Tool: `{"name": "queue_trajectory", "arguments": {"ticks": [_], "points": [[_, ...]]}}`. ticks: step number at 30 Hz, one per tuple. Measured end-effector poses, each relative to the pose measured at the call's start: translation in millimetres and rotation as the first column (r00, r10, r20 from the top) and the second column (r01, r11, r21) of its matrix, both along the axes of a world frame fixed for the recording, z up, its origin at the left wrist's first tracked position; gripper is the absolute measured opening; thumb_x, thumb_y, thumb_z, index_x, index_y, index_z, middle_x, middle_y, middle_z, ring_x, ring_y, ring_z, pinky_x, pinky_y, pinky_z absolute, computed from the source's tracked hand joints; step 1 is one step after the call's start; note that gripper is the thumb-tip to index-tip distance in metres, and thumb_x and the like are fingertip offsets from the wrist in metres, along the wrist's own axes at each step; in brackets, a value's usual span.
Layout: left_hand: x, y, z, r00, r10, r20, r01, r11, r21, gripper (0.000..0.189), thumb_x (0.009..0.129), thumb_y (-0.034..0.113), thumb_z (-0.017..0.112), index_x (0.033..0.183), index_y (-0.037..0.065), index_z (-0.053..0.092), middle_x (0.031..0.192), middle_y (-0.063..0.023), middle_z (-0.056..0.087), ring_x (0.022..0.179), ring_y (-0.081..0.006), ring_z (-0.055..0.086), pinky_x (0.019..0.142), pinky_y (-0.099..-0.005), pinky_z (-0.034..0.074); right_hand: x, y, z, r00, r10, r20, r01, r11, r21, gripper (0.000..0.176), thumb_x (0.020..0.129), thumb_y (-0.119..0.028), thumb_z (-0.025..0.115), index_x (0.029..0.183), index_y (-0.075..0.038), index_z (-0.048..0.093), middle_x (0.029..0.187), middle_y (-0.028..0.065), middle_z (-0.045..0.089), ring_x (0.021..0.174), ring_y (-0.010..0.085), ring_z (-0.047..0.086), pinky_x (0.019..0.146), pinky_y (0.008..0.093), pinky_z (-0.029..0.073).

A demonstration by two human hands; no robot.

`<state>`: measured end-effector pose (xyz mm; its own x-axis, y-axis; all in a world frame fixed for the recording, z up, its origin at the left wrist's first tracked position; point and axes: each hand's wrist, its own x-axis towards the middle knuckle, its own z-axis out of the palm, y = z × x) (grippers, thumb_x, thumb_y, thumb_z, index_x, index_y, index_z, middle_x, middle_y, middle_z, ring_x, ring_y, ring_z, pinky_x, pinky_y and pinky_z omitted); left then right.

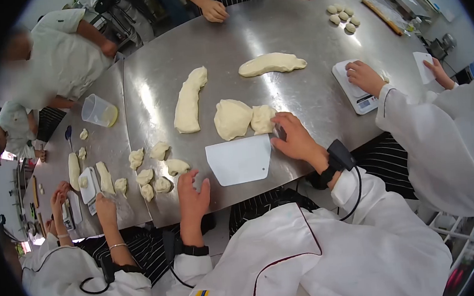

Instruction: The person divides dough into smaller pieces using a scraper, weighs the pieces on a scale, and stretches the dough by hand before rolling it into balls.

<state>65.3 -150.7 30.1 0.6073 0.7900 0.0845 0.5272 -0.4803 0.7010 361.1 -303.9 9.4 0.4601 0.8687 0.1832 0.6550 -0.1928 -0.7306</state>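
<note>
My right hand [298,141] has its fingers spread at the side of a small dough piece [262,119], its fingertips at the dough's edge. That piece lies against a larger dough lump [233,119]. Just below them a white dough scraper [239,162] lies flat on the steel table [228,41], close to my right thumb. My left hand [194,195] is open, thumb apart from the fingers and nothing in it. Nearest to it is a dough piece [178,166], among several small dough pieces [159,151] on its left.
Two dough rolls [191,101] [272,63] lie farther back. On the right, a co-worker's hand [365,78] is over a white scale [350,90]. On the left stand a plastic jug [99,111] and another scale [89,186]. A rolling pin [382,17] lies beside dough balls [342,16].
</note>
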Motion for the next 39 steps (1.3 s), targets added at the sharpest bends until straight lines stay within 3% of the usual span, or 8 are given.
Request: {"name": "queue_trajectory", "arguments": {"ticks": [8,18,22,25,29,30,31,39], "points": [[83,15,9,0.954,-0.296,0.045,0.29,0.951,0.106,0.035,0.079,0.013,0.067,0.111,0.002,0.058,0.11,-0.018,0.057,0.103,-0.0372,0.054,0.09,-0.0424,0.044,5,75,28,0.972,0.043,0.231,0.091,0.838,-0.538,0.071,0.065,-0.034,0.08,0.127,-0.014,0.053,0.137,0.0142,0.044,0.123,0.036,0.046,0.095,0.0429,0.045],[58,20,-20,0.957,-0.209,0.199,0.239,0.961,-0.14,0.026,0.08,0.012,0.067,0.104,0.002,0.061,0.103,-0.0124,0.061,0.095,-0.027,0.06,0.078,-0.0368,0.05,40,60,30,0.991,-0.127,-0.051,0.093,0.897,-0.433,0.045,0.067,-0.024,0.071,0.108,-0.007,0.064,0.103,0.0175,0.066,0.096,0.0341,0.063,0.085,0.0401,0.05],[60,23,-26,0.95,-0.232,0.208,0.256,0.962,-0.097,0.026,0.08,0.011,0.067,0.105,0.003,0.061,0.101,-0.0105,0.063,0.092,-0.0243,0.062,0.075,-0.0348,0.051,42,55,100,0.972,-0.21,0.109,0.225,0.963,-0.15,0.042,0.069,-0.019,0.069,0.109,-0.005,0.062,0.102,0.0176,0.065,0.093,0.0332,0.063,0.083,0.0385,0.05],[64,24,-31,0.946,-0.253,0.204,0.271,0.96,-0.066,0.028,0.08,0.011,0.067,0.106,0.003,0.061,0.103,-0.0114,0.062,0.093,-0.0249,0.062,0.075,-0.035,0.051,42,54,131,0.924,-0.376,-0.065,0.38,0.892,0.243,0.039,0.073,-0.015,0.069,0.11,-0.004,0.06,0.101,0.0162,0.062,0.089,0.0325,0.062,0.081,0.0397,0.049],[77,27,-35,0.967,-0.198,0.16,0.204,0.979,-0.022,0.035,0.08,0.013,0.068,0.112,0.004,0.059,0.11,-0.0138,0.059,0.099,-0.0277,0.059,0.077,-0.0365,0.051,59,74,69,0.869,-0.479,0.124,0.317,0.731,0.604,0.046,0.079,-0.015,0.069,0.12,-0.004,0.052,0.104,0.0161,0.054,0.097,0.034,0.055,0.086,0.0417,0.045],[81,30,-38,0.971,-0.195,0.139,0.199,0.98,-0.009,0.039,0.08,0.014,0.068,0.116,0.004,0.057,0.112,-0.0153,0.058,0.102,-0.0292,0.057,0.079,-0.0376,0.05,64,77,45,0.886,-0.37,0.28,0.228,0.873,0.431,0.052,0.079,-0.018,0.069,0.125,-0.004,0.049,0.118,0.0178,0.052,0.109,0.0357,0.051,0.091,0.0448,0.043],[86,32,-42,0.975,-0.191,0.117,0.192,0.981,0.005,0.043,0.079,0.015,0.069,0.119,0.005,0.056,0.115,-0.0168,0.056,0.105,-0.0307,0.056,0.08,-0.0387,0.05,56,76,31,0.902,-0.295,0.316,0.337,0.937,-0.087,0.057,0.078,-0.024,0.07,0.127,-0.004,0.049,0.129,0.0209,0.046,0.118,0.0391,0.047,0.096,0.0485,0.041],[170,22,-8,0.934,-0.077,-0.348,0.164,0.96,0.229,0.088,0.07,0.038,0.076,0.143,0.015,0.035,0.128,-0.0289,0.042,0.116,-0.0449,0.045,0.09,-0.0472,0.047,31,26,-15,0.957,-0.245,0.157,0.258,0.964,-0.067,0.054,0.074,-0.025,0.07,0.122,-0.005,0.055,0.136,0.026,0.04,0.123,0.0431,0.043,0.103,0.0467,0.038]]}}
